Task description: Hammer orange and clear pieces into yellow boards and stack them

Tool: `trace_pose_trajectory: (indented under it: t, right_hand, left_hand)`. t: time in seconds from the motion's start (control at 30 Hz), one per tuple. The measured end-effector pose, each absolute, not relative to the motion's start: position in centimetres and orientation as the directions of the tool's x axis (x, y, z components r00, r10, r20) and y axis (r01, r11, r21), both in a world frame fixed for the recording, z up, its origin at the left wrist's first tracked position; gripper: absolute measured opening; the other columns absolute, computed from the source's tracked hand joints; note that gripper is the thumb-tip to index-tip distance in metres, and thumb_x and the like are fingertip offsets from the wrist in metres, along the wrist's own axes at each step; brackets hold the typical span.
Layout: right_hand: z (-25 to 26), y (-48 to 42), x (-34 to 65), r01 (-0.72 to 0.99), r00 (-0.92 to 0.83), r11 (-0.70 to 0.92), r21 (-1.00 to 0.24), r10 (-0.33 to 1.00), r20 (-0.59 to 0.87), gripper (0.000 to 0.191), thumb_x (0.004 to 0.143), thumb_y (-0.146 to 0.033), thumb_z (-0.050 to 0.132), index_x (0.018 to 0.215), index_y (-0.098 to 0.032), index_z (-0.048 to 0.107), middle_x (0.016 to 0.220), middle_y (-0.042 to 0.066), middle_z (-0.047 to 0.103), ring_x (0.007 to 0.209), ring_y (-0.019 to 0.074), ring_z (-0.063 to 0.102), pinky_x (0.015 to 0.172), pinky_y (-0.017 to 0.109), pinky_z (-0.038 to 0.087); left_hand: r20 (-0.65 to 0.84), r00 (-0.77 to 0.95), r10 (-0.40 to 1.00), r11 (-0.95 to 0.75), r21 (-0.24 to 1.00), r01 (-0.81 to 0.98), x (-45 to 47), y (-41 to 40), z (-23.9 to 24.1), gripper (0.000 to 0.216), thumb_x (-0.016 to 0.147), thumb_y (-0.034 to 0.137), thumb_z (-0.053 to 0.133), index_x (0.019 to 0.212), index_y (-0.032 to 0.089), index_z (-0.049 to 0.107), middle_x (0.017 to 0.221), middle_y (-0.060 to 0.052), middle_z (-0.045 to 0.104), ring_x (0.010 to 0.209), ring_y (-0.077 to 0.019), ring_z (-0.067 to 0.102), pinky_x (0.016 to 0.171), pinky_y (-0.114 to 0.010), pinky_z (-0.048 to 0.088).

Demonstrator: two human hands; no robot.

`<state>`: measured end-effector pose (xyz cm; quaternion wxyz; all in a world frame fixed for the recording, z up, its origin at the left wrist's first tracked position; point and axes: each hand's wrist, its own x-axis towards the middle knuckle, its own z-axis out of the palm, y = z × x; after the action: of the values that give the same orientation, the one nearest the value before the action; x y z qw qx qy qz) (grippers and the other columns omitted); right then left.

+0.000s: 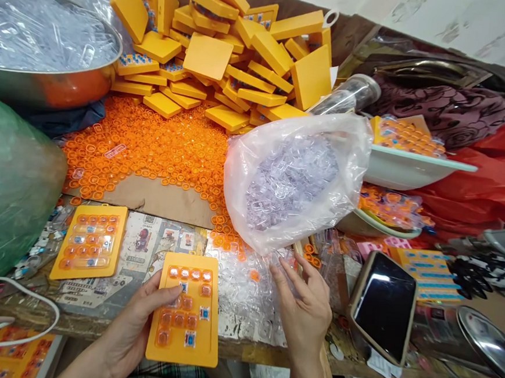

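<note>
My left hand [134, 325] grips a yellow tray [206, 337] by its left edge, thumb lying across its face. The tray holds orange round caps and a few small blue-and-white pieces in its pockets. My right hand [306, 312] hovers just right of the tray, fingers spread and slightly curled over a layer of small clear plastic pieces [245, 287] on the table edge. I cannot see anything between its fingers. A clear plastic bag [292, 180] full of the same clear pieces lies just beyond my right hand.
A filled yellow tray [88, 243] lies at left. Behind it are loose orange rings [151, 146] and a pile of yellow trays [228, 53]. A metal bowl [46, 82] and green bag [7, 193] stand left; a phone [383, 304] and white dishes [407, 166] right.
</note>
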<state>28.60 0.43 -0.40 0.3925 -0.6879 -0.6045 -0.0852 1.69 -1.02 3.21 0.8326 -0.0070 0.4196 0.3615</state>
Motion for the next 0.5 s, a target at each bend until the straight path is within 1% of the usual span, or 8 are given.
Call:
trace_pose_trajectory:
  t: [0.1,0.2,0.27,0.33,0.37,0.4,0.47,0.5]
  right_hand:
    - [-0.2,0.9,28.4,0.899,0.264,0.041,-0.437,0.744,0.613,0.022,0.084,-0.040,0.067,0.090,-0.022,0.078,0.084,0.008,0.074,0.084,0.0241,0.067,0.085,0.043,0.051]
    - [0.3,1.0,28.0,0.883,0.343,0.007,-0.469,0.673,0.655,0.020,0.084,-0.035,0.068,0.091,-0.019,0.077,0.083,0.009,0.074,0.083,0.0250,0.067,0.085,0.044,0.050]
    - [0.9,0.7,27.2,0.854,0.427,-0.018,-0.521,0.596,0.680,0.026,0.087,-0.031,0.065,0.106,-0.015,0.073,0.085,0.011,0.074,0.082,0.0241,0.067,0.083,0.043,0.050]
    - [1.8,-0.1,25.7,0.802,0.507,-0.025,-0.597,0.556,0.658,0.037,0.093,-0.029,0.056,0.126,-0.014,0.061,0.087,0.011,0.073,0.072,0.0196,0.067,0.074,0.039,0.054]
    - [2.3,-0.6,24.7,0.744,0.548,-0.010,-0.668,0.579,0.603,0.039,0.094,-0.028,0.054,0.131,-0.015,0.057,0.089,0.010,0.072,0.067,0.0174,0.066,0.069,0.037,0.056]
    - [2.8,-1.1,23.6,0.662,0.575,0.009,-0.750,0.636,0.515,0.038,0.094,-0.028,0.055,0.131,-0.017,0.057,0.090,0.009,0.072,0.063,0.0157,0.067,0.065,0.034,0.057]
    - [3.7,-2.3,21.2,0.400,0.541,0.029,-0.916,0.799,0.262,0.027,0.086,-0.027,0.067,0.112,-0.022,0.069,0.093,0.005,0.073,0.067,0.0162,0.070,0.064,0.032,0.060]
    - [4.0,-2.8,20.1,0.306,0.481,0.017,-0.952,0.860,0.170,0.020,0.082,-0.025,0.071,0.102,-0.023,0.073,0.093,0.004,0.073,0.071,0.0172,0.072,0.065,0.030,0.060]
  left_hand:
    - [-0.708,0.383,0.594,0.736,0.285,-0.614,1.6,-1.0,3.3,0.046,0.079,0.020,0.073,0.121,0.015,0.056,0.112,-0.014,0.071,0.099,-0.0294,0.070,0.092,-0.045,0.053]
    - [-0.710,0.376,0.595,0.730,0.284,-0.621,1.6,-1.1,3.3,0.045,0.079,0.022,0.074,0.120,0.016,0.057,0.113,-0.013,0.071,0.099,-0.0271,0.070,0.093,-0.041,0.053]
    - [-0.718,0.357,0.597,0.724,0.291,-0.625,1.7,-1.2,3.3,0.044,0.079,0.023,0.074,0.119,0.017,0.057,0.112,-0.012,0.071,0.099,-0.0259,0.070,0.092,-0.038,0.054]
    - [-0.711,0.353,0.608,0.716,0.299,-0.630,1.9,-1.2,3.3,0.042,0.080,0.025,0.074,0.118,0.017,0.058,0.112,-0.012,0.071,0.100,-0.0254,0.070,0.092,-0.038,0.054]
    - [-0.699,0.361,0.617,0.712,0.301,-0.635,2.0,-1.2,3.3,0.041,0.081,0.026,0.073,0.118,0.017,0.058,0.113,-0.012,0.071,0.100,-0.0254,0.070,0.092,-0.038,0.054]
    - [-0.685,0.369,0.628,0.706,0.302,-0.641,2.2,-1.2,3.3,0.040,0.083,0.028,0.072,0.118,0.017,0.058,0.113,-0.012,0.071,0.101,-0.0252,0.069,0.093,-0.038,0.053]
    - [-0.661,0.373,0.651,0.692,0.314,-0.650,2.5,-1.2,3.4,0.038,0.084,0.032,0.070,0.118,0.018,0.058,0.114,-0.011,0.071,0.103,-0.0248,0.069,0.095,-0.038,0.052]
    - [-0.653,0.370,0.661,0.685,0.323,-0.654,2.7,-1.2,3.4,0.039,0.085,0.034,0.069,0.119,0.018,0.058,0.115,-0.011,0.071,0.104,-0.0245,0.069,0.096,-0.038,0.052]
